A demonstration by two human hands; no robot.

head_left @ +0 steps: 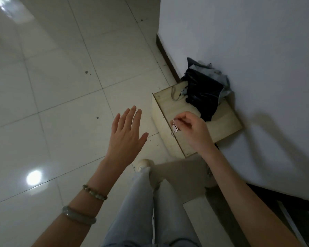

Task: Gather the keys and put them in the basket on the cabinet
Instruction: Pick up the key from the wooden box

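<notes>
My right hand [193, 129] pinches the ring of a small set of keys [174, 128], which dangles from my fingertips over the front edge of a low wooden cabinet [168, 107] against the wall. My left hand [128, 138] is raised flat over the floor tiles, left of the cabinet, fingers spread and empty. No basket is in view.
A dark folded umbrella [203, 93] with a wrist strap lies on the cabinet's far end beside some grey cloth [225, 81]. A white wall [248, 41] rises to the right. Glossy tiled floor [61, 77] spreads to the left. My legs in pale jeans [150, 211] stand below.
</notes>
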